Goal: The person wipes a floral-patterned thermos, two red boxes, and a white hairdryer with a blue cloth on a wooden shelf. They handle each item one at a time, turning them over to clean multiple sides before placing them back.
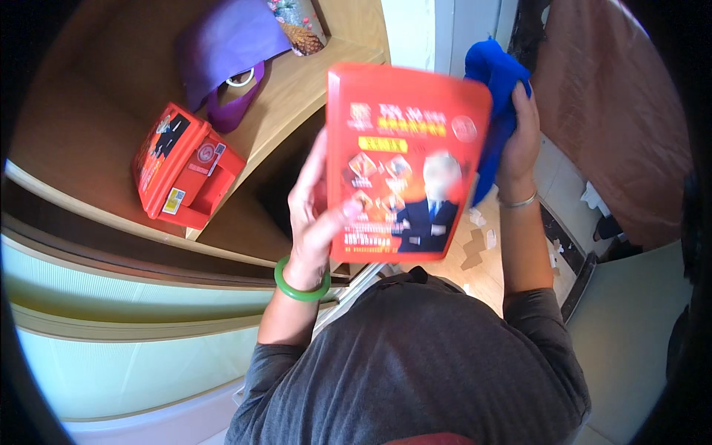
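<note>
My left hand (311,217) grips a red plastic box (411,172) by its side, thumb across the printed face, which bears writing and a picture of a suited figure. The box is held up in front of my body and is slightly blurred. In my right hand (520,139) is a bunched blue cloth (492,78), held at the box's right side; part of the cloth lies behind the box's edge. Whether the cloth touches the box I cannot tell. A similar red box (183,167) lies tilted on the wooden cabinet shelf to the left.
On the shelf (311,78) are a purple bag (233,50) with handles and a floral-patterned cylindrical container (300,28). Frosted sliding doors (128,367) run below at left. Paper scraps (475,247) litter the floor. A brown cover (612,122) hangs at right.
</note>
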### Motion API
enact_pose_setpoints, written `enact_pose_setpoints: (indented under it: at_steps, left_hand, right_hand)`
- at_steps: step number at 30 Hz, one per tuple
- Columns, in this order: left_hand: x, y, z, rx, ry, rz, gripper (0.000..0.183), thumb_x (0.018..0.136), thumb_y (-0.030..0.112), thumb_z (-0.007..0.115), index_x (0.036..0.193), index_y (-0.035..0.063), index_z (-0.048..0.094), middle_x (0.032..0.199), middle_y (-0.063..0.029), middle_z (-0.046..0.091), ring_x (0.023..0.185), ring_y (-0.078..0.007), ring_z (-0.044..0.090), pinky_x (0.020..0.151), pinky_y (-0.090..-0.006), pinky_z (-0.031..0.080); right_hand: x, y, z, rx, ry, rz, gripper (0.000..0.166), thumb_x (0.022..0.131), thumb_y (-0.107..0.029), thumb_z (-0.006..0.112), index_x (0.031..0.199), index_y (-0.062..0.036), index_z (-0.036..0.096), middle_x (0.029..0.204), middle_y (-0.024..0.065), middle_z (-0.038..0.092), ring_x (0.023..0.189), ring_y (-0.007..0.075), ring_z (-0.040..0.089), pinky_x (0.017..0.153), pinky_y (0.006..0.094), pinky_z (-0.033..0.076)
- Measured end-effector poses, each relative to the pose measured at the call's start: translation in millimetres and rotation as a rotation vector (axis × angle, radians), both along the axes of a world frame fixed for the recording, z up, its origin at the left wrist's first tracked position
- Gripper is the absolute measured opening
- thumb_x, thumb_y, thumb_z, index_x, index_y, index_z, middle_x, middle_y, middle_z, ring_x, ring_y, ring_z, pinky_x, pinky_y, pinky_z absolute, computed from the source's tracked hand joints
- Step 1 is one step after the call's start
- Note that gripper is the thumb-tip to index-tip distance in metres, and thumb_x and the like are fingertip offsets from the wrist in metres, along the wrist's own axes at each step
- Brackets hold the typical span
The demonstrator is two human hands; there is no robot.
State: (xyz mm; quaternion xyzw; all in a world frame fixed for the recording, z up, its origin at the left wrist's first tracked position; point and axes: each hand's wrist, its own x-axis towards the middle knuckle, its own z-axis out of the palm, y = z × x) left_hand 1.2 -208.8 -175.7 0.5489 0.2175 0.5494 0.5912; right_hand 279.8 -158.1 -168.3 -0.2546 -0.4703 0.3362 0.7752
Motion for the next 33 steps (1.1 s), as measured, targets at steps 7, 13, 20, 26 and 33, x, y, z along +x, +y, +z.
enact_pose_setpoints:
  at_steps: [7,13,20,26,33]
  left_hand:
    - [8,21,12,0.171,-0.040,0.298,0.088,0.088,0.002,0.070,0.162,-0.0063,0.024,0.156,-0.0224,0.046,0.141,-0.0268,0.049,0.119,-0.0422,0.038]
    - [10,24,11,0.184,-0.036,0.397,0.088,0.089,0.000,0.070,0.163,-0.0042,0.023,0.149,-0.0216,0.052,0.134,-0.0253,0.055,0.113,-0.0404,0.043]
    - [8,31,6,0.176,-0.110,0.408,0.085,0.090,0.007,0.071,0.161,-0.0056,0.026,0.151,-0.0216,0.050,0.133,-0.0257,0.055,0.114,-0.0403,0.043]
    - [5,28,8,0.156,-0.138,0.483,0.078,0.091,0.008,0.067,0.159,-0.0049,0.031,0.147,-0.0187,0.052,0.128,-0.0222,0.057,0.110,-0.0371,0.047]
    - [-5,38,-15,-0.110,-0.347,0.232,0.056,0.101,0.034,0.055,0.146,0.0013,0.049,0.134,-0.0159,0.065,0.113,-0.0258,0.068,0.098,-0.0421,0.055]
  right_hand:
    - [-59,-38,-21,0.354,-0.879,-0.632,0.046,0.086,-0.015,0.067,0.130,-0.0044,0.068,0.140,0.0206,0.055,0.126,0.0367,0.055,0.109,0.0462,0.043]
    - [-88,-65,-38,0.390,-1.154,-0.573,0.060,0.074,-0.018,0.079,0.133,-0.0126,0.069,0.140,0.0054,0.061,0.128,0.0265,0.056,0.101,0.0459,0.043]
    - [-101,-53,-1,0.445,-1.190,-0.602,0.045,0.083,-0.018,0.074,0.127,-0.0084,0.071,0.139,0.0068,0.063,0.127,0.0247,0.059,0.102,0.0461,0.041]
    - [-96,-56,-20,0.611,-1.241,-0.625,0.032,0.087,-0.014,0.071,0.118,-0.0131,0.075,0.133,0.0041,0.068,0.123,0.0211,0.062,0.098,0.0401,0.045]
    - [-75,-54,-21,0.109,-0.378,-0.217,0.036,0.094,-0.016,0.055,0.121,0.0060,0.066,0.137,0.0224,0.058,0.126,0.0333,0.058,0.111,0.0424,0.042]
